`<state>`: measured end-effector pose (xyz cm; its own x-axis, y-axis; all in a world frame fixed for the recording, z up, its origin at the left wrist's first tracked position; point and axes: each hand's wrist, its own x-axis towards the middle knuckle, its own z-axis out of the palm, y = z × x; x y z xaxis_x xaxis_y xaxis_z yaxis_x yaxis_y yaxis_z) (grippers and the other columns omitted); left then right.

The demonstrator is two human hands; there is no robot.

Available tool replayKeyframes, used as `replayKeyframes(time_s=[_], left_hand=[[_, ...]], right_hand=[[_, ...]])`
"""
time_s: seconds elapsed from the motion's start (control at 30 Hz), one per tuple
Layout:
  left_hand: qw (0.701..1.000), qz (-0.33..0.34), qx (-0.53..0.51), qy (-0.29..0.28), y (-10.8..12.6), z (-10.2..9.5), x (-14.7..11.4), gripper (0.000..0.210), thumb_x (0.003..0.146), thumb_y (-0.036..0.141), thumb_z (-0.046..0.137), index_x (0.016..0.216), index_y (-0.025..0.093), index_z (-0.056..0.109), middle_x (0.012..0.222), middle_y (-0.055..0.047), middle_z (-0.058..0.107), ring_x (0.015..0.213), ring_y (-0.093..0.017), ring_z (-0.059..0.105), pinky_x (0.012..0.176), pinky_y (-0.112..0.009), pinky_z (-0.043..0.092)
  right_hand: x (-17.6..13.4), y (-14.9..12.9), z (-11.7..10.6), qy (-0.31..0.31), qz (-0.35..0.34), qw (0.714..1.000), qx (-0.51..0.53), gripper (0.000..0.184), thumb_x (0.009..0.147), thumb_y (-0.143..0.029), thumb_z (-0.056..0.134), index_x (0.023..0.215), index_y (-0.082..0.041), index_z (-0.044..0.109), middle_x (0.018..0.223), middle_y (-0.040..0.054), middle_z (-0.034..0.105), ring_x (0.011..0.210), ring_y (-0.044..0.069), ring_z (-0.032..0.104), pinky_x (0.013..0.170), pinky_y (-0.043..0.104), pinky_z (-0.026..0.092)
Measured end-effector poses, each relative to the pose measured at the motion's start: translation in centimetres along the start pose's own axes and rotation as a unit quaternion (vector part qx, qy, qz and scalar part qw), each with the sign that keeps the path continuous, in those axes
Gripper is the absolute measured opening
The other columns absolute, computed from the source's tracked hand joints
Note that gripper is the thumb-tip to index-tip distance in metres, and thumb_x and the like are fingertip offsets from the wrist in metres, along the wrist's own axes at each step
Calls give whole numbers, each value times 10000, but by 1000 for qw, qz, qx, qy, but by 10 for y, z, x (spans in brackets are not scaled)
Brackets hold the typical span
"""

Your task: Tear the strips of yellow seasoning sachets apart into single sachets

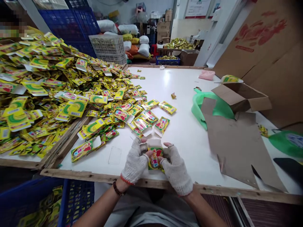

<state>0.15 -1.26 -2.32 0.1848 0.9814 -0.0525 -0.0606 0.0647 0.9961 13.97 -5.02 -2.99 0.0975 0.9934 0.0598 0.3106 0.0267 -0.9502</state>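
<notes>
Both my hands wear white knit gloves with bare fingertips. Between them, near the table's front edge, is a small yellow and green candy box point(155, 157) with its white end flap point(155, 143) standing open on the far side. My left hand point(136, 160) grips the box from the left, thumb on its printed face. My right hand point(176, 168) grips it from the right, thumb also on the front. What the curled fingers touch behind the box is hidden. Just beyond lie more boxes, among them one with an open flap point(162, 125) and a closed one point(167, 107).
A large heap of yellow packets and boxes point(59, 75) covers the left side, crossed by a wooden strip point(68, 138). On the right are a green plastic bag point(199, 105), an open carton point(243, 94) and a cardboard sheet point(236, 148). A blue crate point(78, 201) stands below left.
</notes>
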Motion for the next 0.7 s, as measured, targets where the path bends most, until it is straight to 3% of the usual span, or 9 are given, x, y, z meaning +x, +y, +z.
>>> replayKeyframes(time_s=[0.17, 0.3, 0.37, 0.5, 0.6, 0.7], left_hand=[[992, 8, 103, -68, 7, -21, -5, 214, 757, 235, 583, 943, 158, 508, 906, -52, 635, 841, -177, 609, 738, -283, 496], [973, 49, 187, -127, 16, -27, -3, 129, 776, 240, 555, 816, 136, 620, 826, -44, 635, 801, -164, 581, 727, -256, 464], [972, 56, 204, -104, 17, -28, -2, 132, 765, 244, 566, 817, 132, 612, 751, -26, 607, 721, -141, 560, 668, -238, 451], [985, 21, 150, -84, 16, -30, -2, 330, 753, 227, 572, 1067, 147, 511, 742, 2, 575, 674, -120, 541, 622, -221, 445], [975, 42, 189, -112, 21, -30, -3, 178, 777, 267, 551, 889, 138, 603, 791, -27, 608, 745, -143, 550, 676, -238, 439], [964, 56, 221, -134, 31, -30, -2, 249, 812, 331, 506, 726, 126, 618, 701, -19, 588, 683, -134, 519, 616, -223, 412]], right_hand=[[2, 5, -9, -37, -11, 999, 12, 309, 733, -179, 511, 1030, -172, 593, 1033, 60, 647, 951, 197, 591, 857, 338, 473], [12, -4, -16, -81, 1, 997, -14, 167, 759, -234, 507, 805, -162, 650, 782, 28, 676, 743, 164, 612, 695, 287, 509], [18, -8, -16, -63, 1, 998, -22, 174, 753, -236, 512, 831, -157, 646, 768, 27, 674, 702, 154, 611, 644, 271, 510], [26, -15, -14, -76, -45, 995, -35, 299, 743, -189, 504, 1015, -176, 627, 940, 54, 689, 800, 168, 638, 720, 296, 517], [24, -22, -17, -123, -98, 983, -92, 238, 771, -203, 483, 899, -198, 683, 871, 49, 711, 801, 181, 649, 750, 307, 510], [22, -29, -21, -156, -101, 978, -91, 250, 815, -254, 457, 889, -200, 689, 843, 30, 714, 759, 169, 651, 704, 277, 515]])
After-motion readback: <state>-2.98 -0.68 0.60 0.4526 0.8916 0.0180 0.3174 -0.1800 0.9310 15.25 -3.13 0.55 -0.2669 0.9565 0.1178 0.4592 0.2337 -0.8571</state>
